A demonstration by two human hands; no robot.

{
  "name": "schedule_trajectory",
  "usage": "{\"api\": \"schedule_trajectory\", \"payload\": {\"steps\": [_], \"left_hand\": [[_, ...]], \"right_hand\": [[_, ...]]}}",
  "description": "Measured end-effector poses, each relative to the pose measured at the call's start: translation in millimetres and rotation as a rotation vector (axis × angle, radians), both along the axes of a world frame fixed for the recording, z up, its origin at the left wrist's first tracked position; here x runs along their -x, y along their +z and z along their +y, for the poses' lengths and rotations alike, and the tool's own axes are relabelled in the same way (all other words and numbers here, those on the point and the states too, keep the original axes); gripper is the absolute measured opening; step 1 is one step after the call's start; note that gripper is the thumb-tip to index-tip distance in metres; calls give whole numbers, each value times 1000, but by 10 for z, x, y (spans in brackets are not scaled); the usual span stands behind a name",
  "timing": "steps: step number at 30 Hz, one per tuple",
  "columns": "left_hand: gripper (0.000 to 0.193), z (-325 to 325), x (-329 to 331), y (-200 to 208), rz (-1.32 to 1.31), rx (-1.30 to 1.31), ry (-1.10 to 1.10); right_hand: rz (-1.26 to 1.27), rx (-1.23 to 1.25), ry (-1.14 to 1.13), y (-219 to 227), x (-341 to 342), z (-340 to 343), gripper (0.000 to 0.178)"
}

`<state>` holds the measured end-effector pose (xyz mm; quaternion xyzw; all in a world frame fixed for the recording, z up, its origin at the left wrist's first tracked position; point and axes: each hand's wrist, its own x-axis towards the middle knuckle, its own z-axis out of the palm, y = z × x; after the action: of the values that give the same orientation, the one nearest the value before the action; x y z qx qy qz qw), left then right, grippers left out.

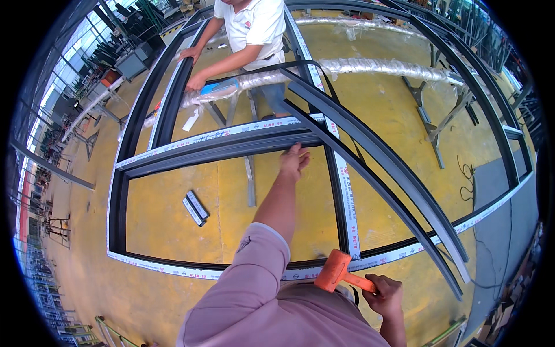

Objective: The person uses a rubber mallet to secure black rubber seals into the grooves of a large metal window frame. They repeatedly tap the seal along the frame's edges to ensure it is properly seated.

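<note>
My left hand (295, 162) reaches forward to the dark grey crossbar (231, 150) of a large metal frame. Its fingertips touch the lower edge of that bar close to the joint with an upright, fingers partly bent and apart. An orange mallet (334, 270) is gripped by its handle in my right hand (384, 295), low in front of my body. The mallet head sits over the near rail (191, 270) of the frame, which carries white printed film. Two long dark grey strips (393, 191) lie slantwise across the frame to the right of my left hand.
A person (251, 40) in a white shirt stands across the frame, both hands at its far left bars. A wrapped silvery beam (370, 66) runs beneath. Two short profile pieces (195, 208) lie on the yellow floor (162, 231). Metal stands (451, 115) support things at right.
</note>
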<state>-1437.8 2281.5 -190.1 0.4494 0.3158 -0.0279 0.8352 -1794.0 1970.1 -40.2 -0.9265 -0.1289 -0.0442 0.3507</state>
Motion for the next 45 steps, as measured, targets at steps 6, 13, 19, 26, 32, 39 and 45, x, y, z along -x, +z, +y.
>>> {"api": "schedule_trajectory", "payload": {"steps": [6, 13, 19, 26, 32, 39, 45], "left_hand": [[30, 906, 205, -5, 30, -216, 87], [26, -223, -51, -52, -35, -29, -8], [26, -447, -166, -118, -52, -106, 178], [30, -190, 119, 476, 33, -438, -555], [33, -510, 627, 1321, -166, -227, -496], [40, -767, 793, 1368, -86, -632, -194], [30, -996, 1202, 1725, -809, -1569, -555]], "right_hand": [[27, -25, -39, -106, 46, -81, 35], [-80, -66, -326, 197, -327, -99, 30], [-109, 251, -477, 446, -432, -537, 24], [-261, 494, -562, 108, -324, -1181, 21], [-403, 461, -495, -106, -247, -1171, 19], [-421, 292, -282, -123, 173, -758, 11], [-325, 129, -364, 226, 350, -807, 10]]}}
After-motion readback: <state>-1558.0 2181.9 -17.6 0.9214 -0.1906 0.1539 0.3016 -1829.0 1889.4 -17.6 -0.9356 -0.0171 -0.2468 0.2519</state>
